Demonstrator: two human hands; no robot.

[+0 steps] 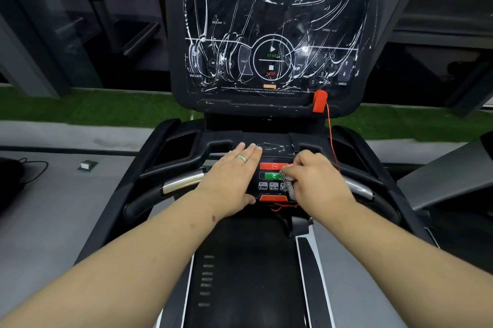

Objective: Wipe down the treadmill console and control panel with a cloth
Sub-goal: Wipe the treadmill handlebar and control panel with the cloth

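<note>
The treadmill console [277, 34] stands upright ahead, its black screen streaked with white foam swirls. Below it lies the small control panel [270, 175] with a red stop button, a green button and speed keys. My left hand [230, 177] rests flat and open on the panel's left side, a ring on one finger. My right hand [317, 181] is closed on a small crumpled cloth [287, 181], pressing it on the panel's right part over the keys. Most of the cloth is hidden under the fingers.
A red safety clip [319, 101] hangs at the console's lower right, its thin red cord [331, 138] running down past my right hand. Chrome handlebars [184, 181] flank the panel. The black running belt [248, 274] lies below. A small box [86, 165] sits on the grey floor at left.
</note>
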